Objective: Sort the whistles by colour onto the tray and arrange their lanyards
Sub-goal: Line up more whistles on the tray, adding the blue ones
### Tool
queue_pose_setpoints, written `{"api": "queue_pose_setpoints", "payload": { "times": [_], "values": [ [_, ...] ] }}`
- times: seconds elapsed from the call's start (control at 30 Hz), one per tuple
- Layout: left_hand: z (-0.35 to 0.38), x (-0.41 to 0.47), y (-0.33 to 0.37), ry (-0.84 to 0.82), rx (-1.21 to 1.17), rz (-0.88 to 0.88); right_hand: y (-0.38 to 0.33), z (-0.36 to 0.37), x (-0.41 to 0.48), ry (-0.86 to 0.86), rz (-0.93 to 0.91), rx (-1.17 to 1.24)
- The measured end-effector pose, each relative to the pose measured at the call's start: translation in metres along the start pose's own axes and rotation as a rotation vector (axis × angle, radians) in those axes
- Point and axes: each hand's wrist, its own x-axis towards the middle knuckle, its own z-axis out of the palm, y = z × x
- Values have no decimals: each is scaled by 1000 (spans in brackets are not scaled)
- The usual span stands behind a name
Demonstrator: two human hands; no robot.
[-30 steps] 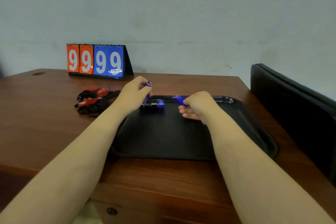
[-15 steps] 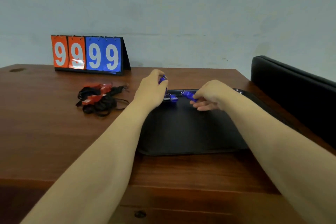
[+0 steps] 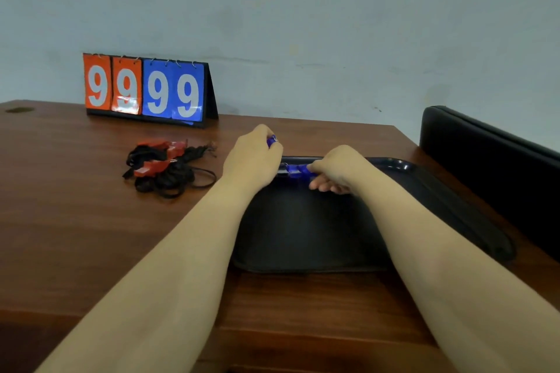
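Observation:
A black tray [image 3: 439, 191] lies on the wooden table. My left hand [image 3: 251, 163] hovers over the tray's far left corner and grips a blue whistle [image 3: 271, 140] in curled fingers. My right hand [image 3: 336, 168] pinches another blue whistle [image 3: 303, 169] at the tray's far edge, right beside a third blue whistle [image 3: 291, 170] lying there. Two red whistles [image 3: 151, 167] sit in a tangle of black lanyards [image 3: 169, 182] on the table, left of the tray. The blue whistles' lanyards are hidden behind my hands.
A flip scoreboard [image 3: 145, 89] reading 99 in orange and 99 in blue stands at the back left against the wall. A black padded chair back [image 3: 491, 157] rises at the table's right edge. The table [image 3: 75, 221] is dark brown wood.
My right hand has brought its blue whistle leftward, close against the one lying on the tray. My left hand keeps its whistle. The view tilted up slightly.

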Motion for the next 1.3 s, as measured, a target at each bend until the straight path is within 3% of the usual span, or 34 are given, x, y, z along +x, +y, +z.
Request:
{"api": "queue_pose_setpoints", "payload": {
  "times": [0.2, 0.33, 0.53, 0.77, 0.93, 1.13, 1.3],
  "values": [
    [-12, 0, 0, 209, 96, -79, 0, -4, 2, -24, -21, 79],
    [-14, 5, -8, 153, 272, -160, 1, -4, 6, -46, -37, 34],
    [-14, 9, -12, 63, 427, -133, -2, -4, 9, -138, -44, -31],
    [-12, 12, -13, -8, 424, -89, -3, -2, 12, -124, -61, -85],
    [-12, 8, -7, 46, 237, -161, -1, -4, 3, -99, -107, -91],
    [-10, 7, -2, 229, 113, -86, 2, -7, 4, 47, -150, -142],
    [-3, 13, 2, 181, 114, 183, 6, -13, 8, 215, -263, -228]
  ]
}}
